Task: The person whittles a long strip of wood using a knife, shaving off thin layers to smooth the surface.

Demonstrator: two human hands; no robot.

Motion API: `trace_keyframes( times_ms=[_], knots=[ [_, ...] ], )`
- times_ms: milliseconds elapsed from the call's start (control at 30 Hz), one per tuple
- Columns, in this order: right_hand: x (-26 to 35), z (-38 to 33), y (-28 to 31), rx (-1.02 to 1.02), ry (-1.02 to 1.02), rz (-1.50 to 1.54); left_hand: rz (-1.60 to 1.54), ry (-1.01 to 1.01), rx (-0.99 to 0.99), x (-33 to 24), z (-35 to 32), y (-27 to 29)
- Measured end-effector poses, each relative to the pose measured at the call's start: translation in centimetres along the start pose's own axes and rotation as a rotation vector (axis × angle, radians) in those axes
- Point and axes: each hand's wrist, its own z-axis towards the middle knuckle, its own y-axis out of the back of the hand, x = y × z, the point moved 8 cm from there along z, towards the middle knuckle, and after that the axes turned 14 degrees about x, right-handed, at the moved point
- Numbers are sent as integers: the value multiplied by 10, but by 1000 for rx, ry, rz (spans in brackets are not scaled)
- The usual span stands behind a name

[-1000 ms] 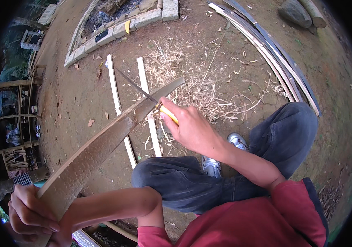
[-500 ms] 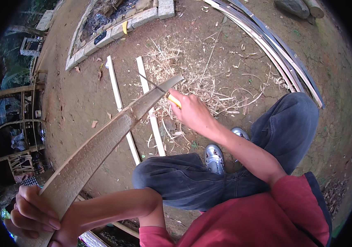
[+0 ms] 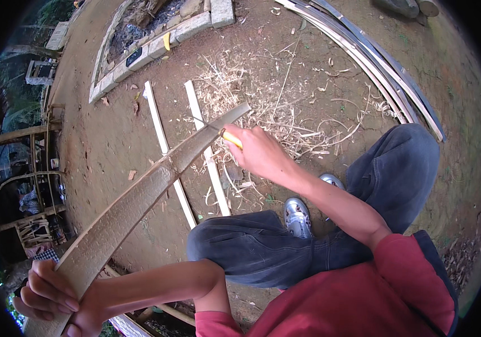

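Observation:
A long split bamboo slat (image 3: pixel 131 205) runs slantwise from the lower left up to the middle, its pale inner face toward me. My left hand (image 3: pixel 49 292) wraps round its near end, fingers over one edge and thumb over the other. Closer to the far end, my right hand (image 3: pixel 260 151) is closed on the yellow handle of a knife (image 3: pixel 232 139). The thin dark blade lies across the slat at its far part; whether it bites into the bamboo I cannot tell.
Two pale strips (image 3: pixel 209 160) lie on the dirt beneath the slat, beside a heap of curled shavings (image 3: pixel 274 126). Several long slats (image 3: pixel 364 53) rest at the upper right. A stone-edged fire pit (image 3: pixel 156 53) bears a phone and a yellow object. My knees are bent below.
My right hand and the knife have shifted slightly left and down along the slat, away from its far tip. The left hand keeps its hold; the whole view has shifted a little.

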Motion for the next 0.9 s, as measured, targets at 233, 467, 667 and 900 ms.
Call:
trace_keyframes(
  times_ms=[233,467,667,900],
  knots=[
    [-55,5,-19,-31,-203,32,-72,-44,259,1,11,-16],
    [17,-7,-1,-65,108,41,-60,-84,186,2,7,-4],
    [-79,11,-28,17,-162,45,-106,-64,80,2,2,4],
    [-13,1,-27,-154,194,5,-117,5,206,-2,2,3]
  ],
)
